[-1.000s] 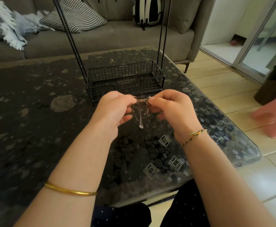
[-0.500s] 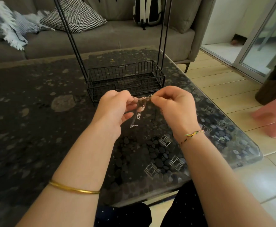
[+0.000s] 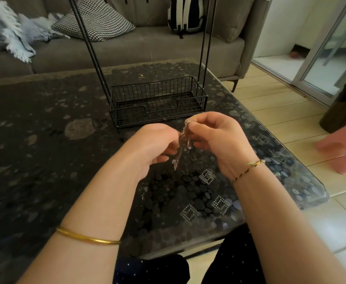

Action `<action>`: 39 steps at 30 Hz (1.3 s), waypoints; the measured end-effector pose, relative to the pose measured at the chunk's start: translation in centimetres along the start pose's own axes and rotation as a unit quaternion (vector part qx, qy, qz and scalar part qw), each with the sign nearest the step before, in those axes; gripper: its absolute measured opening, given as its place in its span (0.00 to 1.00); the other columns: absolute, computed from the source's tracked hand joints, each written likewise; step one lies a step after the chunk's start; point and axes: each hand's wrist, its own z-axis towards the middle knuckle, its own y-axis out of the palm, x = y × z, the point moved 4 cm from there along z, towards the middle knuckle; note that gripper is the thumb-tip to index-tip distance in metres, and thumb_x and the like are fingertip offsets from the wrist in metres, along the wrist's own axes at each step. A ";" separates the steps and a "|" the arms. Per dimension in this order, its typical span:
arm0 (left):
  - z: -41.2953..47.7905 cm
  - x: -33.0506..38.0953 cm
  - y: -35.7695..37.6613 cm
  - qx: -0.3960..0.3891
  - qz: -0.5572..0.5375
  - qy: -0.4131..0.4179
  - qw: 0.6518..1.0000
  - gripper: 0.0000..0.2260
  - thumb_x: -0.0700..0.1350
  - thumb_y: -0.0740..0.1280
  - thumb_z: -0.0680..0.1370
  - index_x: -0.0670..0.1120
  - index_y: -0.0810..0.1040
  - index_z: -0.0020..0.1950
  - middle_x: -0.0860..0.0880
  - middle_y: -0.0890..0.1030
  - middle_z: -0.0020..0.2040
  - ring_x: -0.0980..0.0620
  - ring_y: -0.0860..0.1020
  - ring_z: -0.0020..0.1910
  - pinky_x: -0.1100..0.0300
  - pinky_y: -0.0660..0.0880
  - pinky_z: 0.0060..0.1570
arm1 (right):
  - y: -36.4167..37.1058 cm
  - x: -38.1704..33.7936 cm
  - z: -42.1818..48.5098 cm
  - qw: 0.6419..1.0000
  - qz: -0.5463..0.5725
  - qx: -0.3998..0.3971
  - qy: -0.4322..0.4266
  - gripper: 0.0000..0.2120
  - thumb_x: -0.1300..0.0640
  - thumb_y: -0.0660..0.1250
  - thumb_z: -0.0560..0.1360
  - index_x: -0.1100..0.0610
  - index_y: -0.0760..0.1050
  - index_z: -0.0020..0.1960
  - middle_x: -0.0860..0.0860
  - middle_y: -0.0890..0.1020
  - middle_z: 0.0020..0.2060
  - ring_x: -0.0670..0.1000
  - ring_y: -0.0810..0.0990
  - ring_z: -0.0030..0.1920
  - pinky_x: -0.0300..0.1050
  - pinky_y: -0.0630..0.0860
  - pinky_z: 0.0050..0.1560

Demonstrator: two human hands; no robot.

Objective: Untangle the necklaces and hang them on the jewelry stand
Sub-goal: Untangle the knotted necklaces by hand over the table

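Observation:
A small tangled bunch of thin chain necklaces [image 3: 182,143] hangs between my two hands above the dark glass table [image 3: 45,152]. My right hand [image 3: 217,138] pinches the top of the bunch at its fingertips. My left hand [image 3: 153,144] holds the bunch lower down with curled fingers. A loose end with a small pendant dangles below. Just behind my hands stands the black wire jewelry stand [image 3: 157,101], a basket base with thin uprights rising out of the frame; its top is not visible.
A grey sofa [image 3: 127,46] with a checked cushion, a fringed blanket and a striped bag runs along the back. The table's right edge drops to a tiled floor with a pink stool [image 3: 344,146] and a dark planter.
The bunch went from stretched sideways between both hands to hanging vertically. My right hand rose a little with the top end, and my left hand dropped lower.

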 end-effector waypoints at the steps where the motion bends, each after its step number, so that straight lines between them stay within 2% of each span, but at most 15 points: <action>1: -0.1 0.0 0.1 -0.008 -0.001 0.001 1.000 0.08 0.39 0.65 0.73 0.47 0.82 0.47 0.48 0.83 0.44 0.51 0.80 0.47 0.54 0.76 0.51 | 0.0 0.0 0.0 1.000 0.002 -0.002 -0.001 0.06 0.63 0.67 0.74 0.56 0.78 0.39 0.51 0.80 0.35 0.46 0.78 0.35 0.40 0.78 0.40; 6: 0.0 0.0 -0.5 -0.005 -0.014 0.017 1.000 0.03 0.42 0.68 0.74 0.49 0.82 0.44 0.50 0.84 0.46 0.52 0.81 0.50 0.53 0.76 0.53 | -0.1 -0.1 -0.1 0.999 -0.037 -0.015 -0.003 0.05 0.63 0.66 0.74 0.56 0.78 0.40 0.53 0.80 0.37 0.47 0.78 0.38 0.38 0.77 0.39; 9: 0.1 0.0 -0.9 0.012 -0.054 0.013 0.998 0.04 0.40 0.68 0.73 0.47 0.82 0.44 0.50 0.84 0.45 0.53 0.82 0.48 0.54 0.75 0.53 | -0.2 0.0 0.0 0.996 -0.089 -0.012 -0.010 0.06 0.62 0.65 0.75 0.55 0.76 0.39 0.55 0.82 0.40 0.50 0.78 0.42 0.47 0.78 0.46; 12: 0.1 0.0 -1.2 0.028 -0.115 0.002 0.993 0.04 0.39 0.66 0.72 0.46 0.79 0.42 0.49 0.83 0.41 0.53 0.81 0.43 0.54 0.74 0.52 | 0.3 0.1 -0.1 0.993 -0.110 -0.042 0.006 0.07 0.61 0.64 0.75 0.54 0.75 0.39 0.56 0.81 0.41 0.53 0.76 0.42 0.51 0.75 0.44; 15: -0.1 0.2 -1.1 0.008 -0.151 -0.006 0.988 0.05 0.40 0.64 0.72 0.47 0.76 0.38 0.51 0.82 0.36 0.53 0.80 0.39 0.55 0.72 0.50 | 0.5 0.1 -0.2 0.994 -0.094 -0.060 0.022 0.08 0.61 0.63 0.76 0.55 0.74 0.38 0.54 0.79 0.40 0.51 0.76 0.42 0.46 0.73 0.43; 20: -0.4 0.4 -0.9 -0.024 -0.124 0.003 0.992 0.05 0.41 0.63 0.75 0.47 0.78 0.42 0.53 0.80 0.31 0.54 0.77 0.35 0.56 0.73 0.50 | 0.4 0.3 -0.2 0.997 -0.009 -0.053 0.050 0.07 0.61 0.61 0.77 0.55 0.72 0.41 0.51 0.81 0.40 0.49 0.80 0.43 0.44 0.76 0.45; 27: -0.6 0.7 -0.9 -0.007 -0.089 0.035 0.995 0.06 0.41 0.65 0.75 0.49 0.81 0.44 0.53 0.82 0.33 0.54 0.79 0.41 0.54 0.73 0.54 | 0.4 0.3 -0.3 0.994 0.038 -0.069 0.073 0.04 0.60 0.62 0.77 0.54 0.74 0.47 0.50 0.80 0.40 0.49 0.80 0.43 0.45 0.75 0.47; 31: -0.7 0.7 -0.8 -0.003 -0.079 0.046 0.996 0.05 0.44 0.66 0.76 0.48 0.82 0.47 0.54 0.82 0.33 0.54 0.80 0.41 0.53 0.74 0.55 | 0.5 -0.1 -0.4 0.997 -0.011 -0.068 0.027 0.01 0.59 0.68 0.73 0.54 0.77 0.44 0.54 0.81 0.42 0.49 0.79 0.42 0.43 0.75 0.45; 35: -0.5 0.5 -0.7 0.001 -0.064 0.047 0.997 0.06 0.47 0.66 0.77 0.49 0.82 0.45 0.55 0.82 0.32 0.56 0.80 0.39 0.54 0.73 0.53 | 0.2 -0.6 -0.3 0.993 -0.097 -0.031 -0.054 0.00 0.61 0.71 0.71 0.58 0.80 0.42 0.48 0.81 0.34 0.38 0.74 0.31 0.30 0.72 0.35; 39: -0.3 0.4 -0.8 0.009 -0.061 0.051 0.997 0.06 0.48 0.66 0.77 0.49 0.82 0.44 0.55 0.83 0.33 0.55 0.80 0.41 0.53 0.74 0.55 | 0.0 -1.0 -0.4 0.977 -0.183 0.005 -0.110 0.02 0.59 0.71 0.71 0.55 0.81 0.40 0.45 0.81 0.34 0.40 0.76 0.34 0.34 0.74 0.40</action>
